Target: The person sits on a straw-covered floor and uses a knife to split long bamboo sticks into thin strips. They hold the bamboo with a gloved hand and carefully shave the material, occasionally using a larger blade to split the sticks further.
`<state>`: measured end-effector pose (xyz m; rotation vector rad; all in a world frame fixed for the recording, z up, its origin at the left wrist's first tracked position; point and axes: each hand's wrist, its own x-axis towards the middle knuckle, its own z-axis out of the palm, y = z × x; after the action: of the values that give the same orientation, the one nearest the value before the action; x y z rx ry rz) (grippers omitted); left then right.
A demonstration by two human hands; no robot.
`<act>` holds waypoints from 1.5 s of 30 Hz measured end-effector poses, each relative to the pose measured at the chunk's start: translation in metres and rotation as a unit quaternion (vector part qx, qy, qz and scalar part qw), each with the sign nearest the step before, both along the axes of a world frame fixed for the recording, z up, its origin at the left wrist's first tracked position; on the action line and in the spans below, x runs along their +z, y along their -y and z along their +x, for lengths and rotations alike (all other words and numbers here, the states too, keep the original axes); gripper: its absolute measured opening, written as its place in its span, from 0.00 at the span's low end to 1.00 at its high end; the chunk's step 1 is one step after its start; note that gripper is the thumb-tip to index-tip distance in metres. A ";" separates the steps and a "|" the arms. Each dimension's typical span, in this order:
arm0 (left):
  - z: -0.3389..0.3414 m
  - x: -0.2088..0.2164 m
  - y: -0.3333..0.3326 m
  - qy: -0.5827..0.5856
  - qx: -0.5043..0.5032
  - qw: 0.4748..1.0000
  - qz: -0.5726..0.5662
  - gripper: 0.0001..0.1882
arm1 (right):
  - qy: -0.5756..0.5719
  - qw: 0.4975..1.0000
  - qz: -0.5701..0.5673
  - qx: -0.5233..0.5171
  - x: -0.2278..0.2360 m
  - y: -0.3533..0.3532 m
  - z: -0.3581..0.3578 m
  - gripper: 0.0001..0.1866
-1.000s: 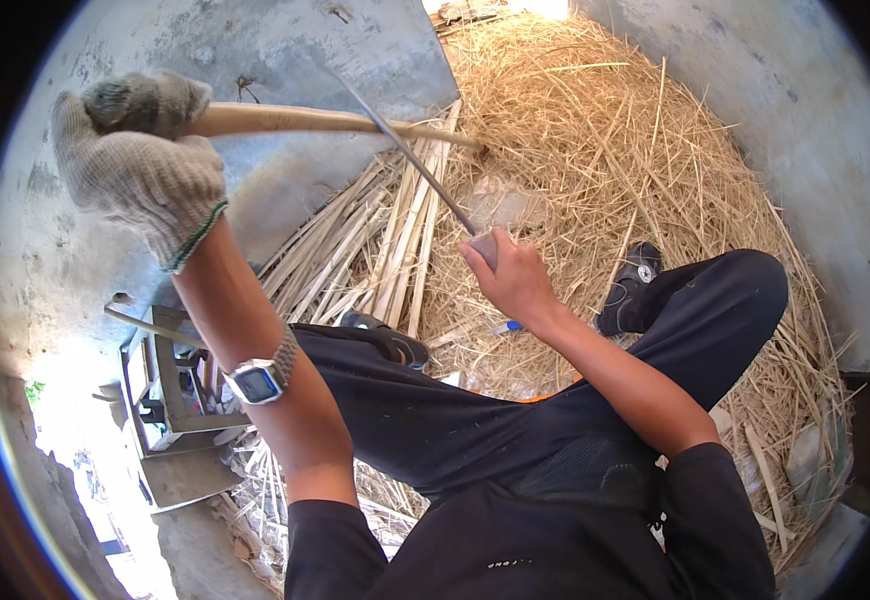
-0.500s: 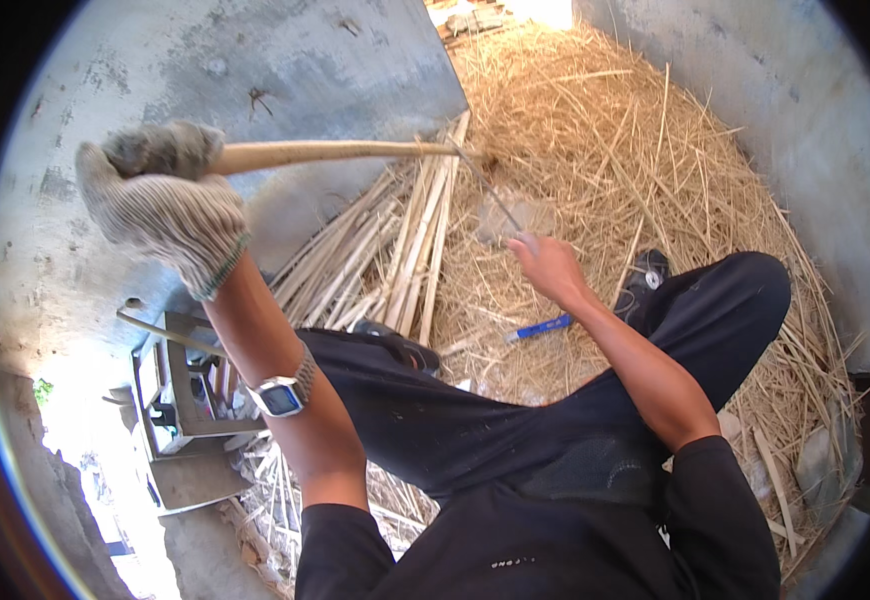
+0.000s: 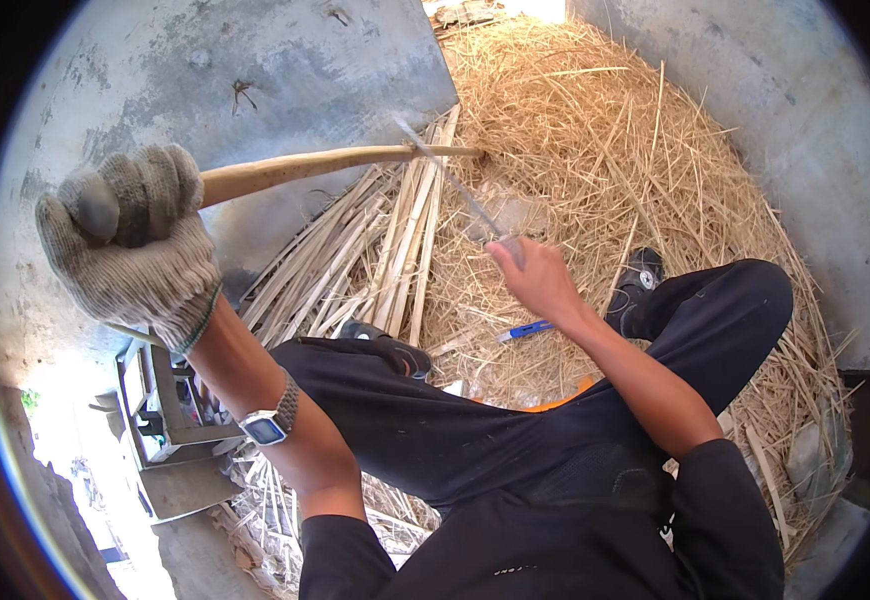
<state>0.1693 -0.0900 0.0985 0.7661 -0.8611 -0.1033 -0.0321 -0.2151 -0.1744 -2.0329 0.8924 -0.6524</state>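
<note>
My left hand [image 3: 130,235], in a grey knitted glove, is closed round the thick near end of a pale, slightly curved wooden stick [image 3: 295,172]. The stick reaches rightward, its darker far end lying over the straw. My bare right hand [image 3: 540,275] grips a knife [image 3: 469,202] by its handle, which is mostly hidden in my fingers. The thin blade, slightly blurred, points up and left and crosses the stick near its far end. Whether the edge bites into the wood I cannot tell.
Split strips [image 3: 340,250] lie in a bundle beside shavings [image 3: 595,120] heaped over the floor. A slim blue tool [image 3: 527,329] rests between my feet, an orange thing [image 3: 555,400] by my legs. Grey walls [image 3: 285,80] stand around; a wooden frame [image 3: 155,400] sits at left.
My left hand has shifted left and slightly down with the stick. The knife has moved left, and its blade now extends past the stick. More of the orange thing shows.
</note>
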 end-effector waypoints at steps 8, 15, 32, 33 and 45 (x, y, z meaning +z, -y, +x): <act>0.052 -0.001 -0.027 0.060 -0.218 0.973 0.038 0.20 | 0.023 0.998 0.052 0.004 0.030 -0.001 -0.010 0.25; 0.055 0.002 -0.022 0.071 -0.237 0.969 0.021 0.19 | -0.099 0.991 0.094 -0.009 0.016 0.003 0.003 0.29; -0.005 0.004 0.019 0.009 0.179 0.984 -0.017 0.21 | 0.055 0.997 0.062 0.008 0.048 -0.018 -0.005 0.30; -0.006 0.005 0.019 0.008 0.178 0.984 -0.017 0.21 | 0.047 0.998 0.036 0.008 0.040 -0.017 -0.002 0.30; -0.018 0.000 0.015 -0.022 0.203 0.979 -0.006 0.22 | 0.034 0.998 -0.057 0.004 0.050 -0.016 -0.001 0.29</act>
<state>0.1508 -0.1051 0.0985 0.9105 -0.6484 0.2475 -0.0331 -0.1990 -0.1249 -2.1019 0.8229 -0.7786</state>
